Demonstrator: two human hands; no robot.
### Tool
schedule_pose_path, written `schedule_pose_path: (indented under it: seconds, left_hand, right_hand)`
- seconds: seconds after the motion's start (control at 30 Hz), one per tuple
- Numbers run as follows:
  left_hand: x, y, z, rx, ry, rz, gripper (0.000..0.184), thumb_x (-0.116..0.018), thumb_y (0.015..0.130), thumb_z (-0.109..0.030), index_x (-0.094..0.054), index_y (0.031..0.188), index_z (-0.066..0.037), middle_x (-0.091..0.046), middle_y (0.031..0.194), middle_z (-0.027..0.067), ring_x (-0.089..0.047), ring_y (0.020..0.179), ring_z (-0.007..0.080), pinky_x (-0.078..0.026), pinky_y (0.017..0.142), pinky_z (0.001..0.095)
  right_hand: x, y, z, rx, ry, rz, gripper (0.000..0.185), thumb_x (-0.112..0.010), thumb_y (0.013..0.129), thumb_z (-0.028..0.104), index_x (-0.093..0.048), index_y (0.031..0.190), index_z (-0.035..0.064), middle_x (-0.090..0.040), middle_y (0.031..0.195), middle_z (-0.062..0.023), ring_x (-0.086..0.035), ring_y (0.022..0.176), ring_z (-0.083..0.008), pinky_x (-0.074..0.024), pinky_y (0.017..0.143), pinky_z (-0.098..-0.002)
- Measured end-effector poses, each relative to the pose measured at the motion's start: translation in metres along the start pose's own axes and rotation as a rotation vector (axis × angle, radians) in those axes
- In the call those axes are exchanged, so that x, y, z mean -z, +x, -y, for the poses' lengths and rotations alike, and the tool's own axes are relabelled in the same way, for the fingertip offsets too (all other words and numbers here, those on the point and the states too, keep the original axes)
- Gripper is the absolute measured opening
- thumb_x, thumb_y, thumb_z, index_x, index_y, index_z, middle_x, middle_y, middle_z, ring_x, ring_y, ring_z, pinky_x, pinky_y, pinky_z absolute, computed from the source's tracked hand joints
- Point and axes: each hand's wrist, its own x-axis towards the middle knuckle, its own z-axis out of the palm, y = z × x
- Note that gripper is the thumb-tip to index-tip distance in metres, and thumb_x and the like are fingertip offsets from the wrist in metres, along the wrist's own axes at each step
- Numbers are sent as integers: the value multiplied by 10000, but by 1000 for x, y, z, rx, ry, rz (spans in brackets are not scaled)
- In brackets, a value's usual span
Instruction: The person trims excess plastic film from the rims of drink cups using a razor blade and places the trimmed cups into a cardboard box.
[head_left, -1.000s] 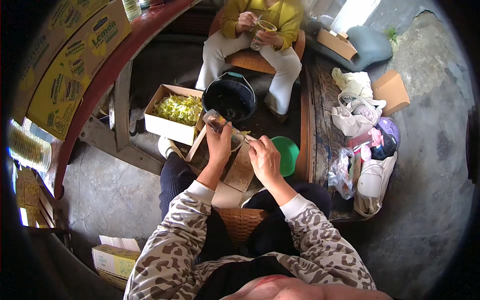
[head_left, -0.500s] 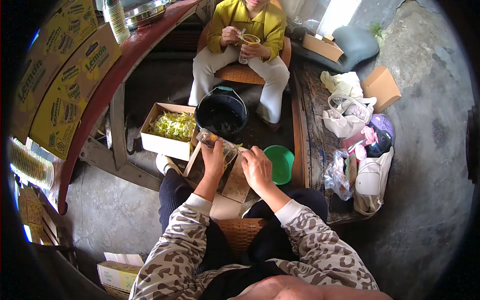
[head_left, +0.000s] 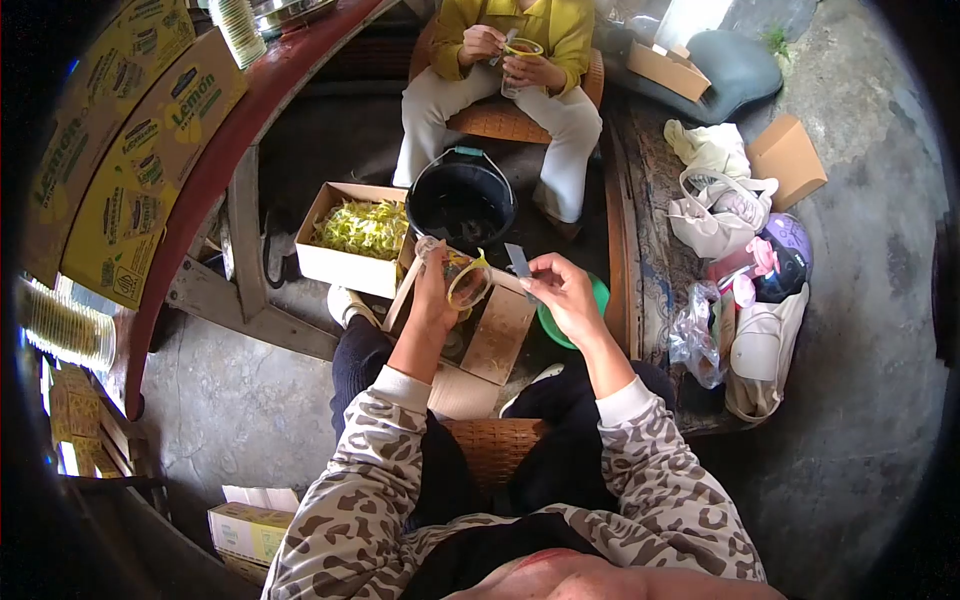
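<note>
My left hand is closed around a clear plastic cup, tilted so its round opening shows. A yellow strip hangs loose at the cup's rim. My right hand pinches a flat grey blade, held upright and apart from the cup on its right side. Under both hands lies an open cardboard box, whose contents are mostly hidden by the left hand. A green basin sits partly behind my right hand.
Ahead stand a carton of yellow-green strips and a black bucket. Across from me, a seated person holds a similar cup. Lemon drink cartons line the red table at left. Bags and a helmet lie on a bench at right.
My right hand has moved right, drawing the blade away from the cup. In my left hand the cup has turned, so its opening and the loose yellow strip now show.
</note>
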Motion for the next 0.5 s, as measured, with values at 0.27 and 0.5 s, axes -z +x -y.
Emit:
schedule_pose_path:
  seconds: [0.27,0.5]
  left_hand:
    - [2,-8,10,174,156,158,417,-470,998,-472,-519,1115,-75,-608,992,100,-642,890,225,-570,744,385]
    - [0,-11,19,278,180,255,572,-343,1008,-555,-546,1178,-48,-646,1086,116,-653,961,212,-584,776,392]
  right_hand:
    - [-14,-14,18,168,-248,106,153,-714,828,-18,-633,956,-3,-666,1051,-68,-610,746,-86,-504,665,-253]
    - [-11,-13,15,220,-318,4,127,-716,810,-19,-666,925,-4,-667,944,-77,-632,723,-152,-504,664,-277]
